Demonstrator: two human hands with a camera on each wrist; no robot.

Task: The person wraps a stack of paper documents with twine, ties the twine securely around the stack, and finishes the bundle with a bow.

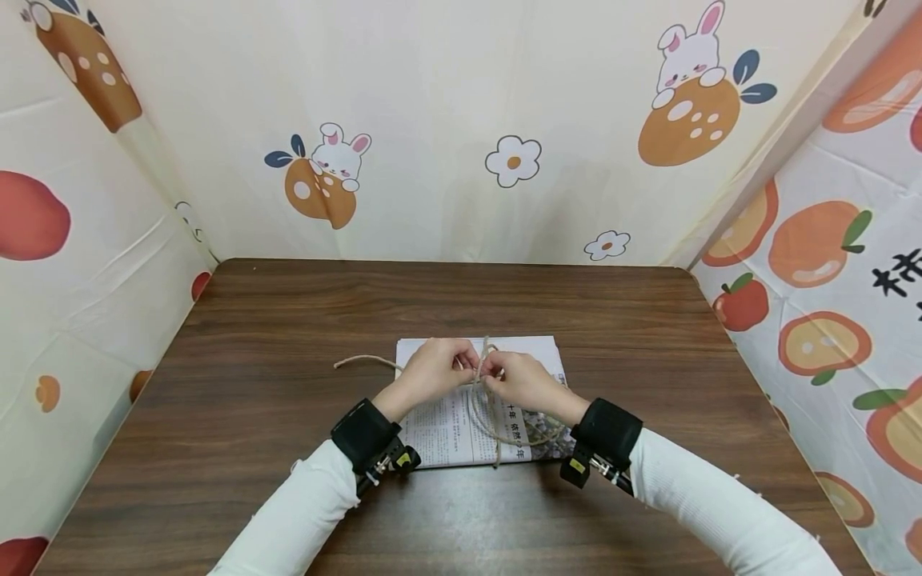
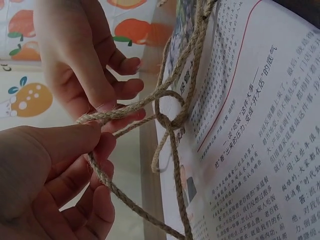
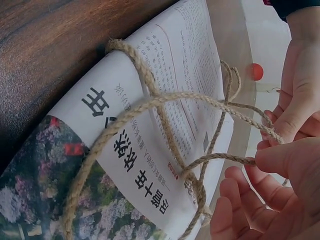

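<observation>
Well, the rope (image 3: 170,96) runs right up into the fingertips of both hands, which meet above the far half of the newspaper (image 1: 446,432). Strands cross over the printed pages, twisting round one another just beside the fingers, and a wide loop curves across the near right part, over the flower photo (image 3: 100,205). One loose end reaches past the newspaper's left edge, above the surface (image 1: 274,384).

As for the fingers, the left hand (image 1: 439,370) pinches the rope between thumb and forefinger, with the other fingers bent loosely beneath. The right hand (image 1: 522,378) likewise nips the rope between thumb and forefinger, its remaining fingers curved and slightly parted, away from the pages. The two hands' fingertips almost touch each other. Black bands (image 1: 366,436) wrap both wrists, over the ends of white sleeves (image 1: 317,492).
</observation>
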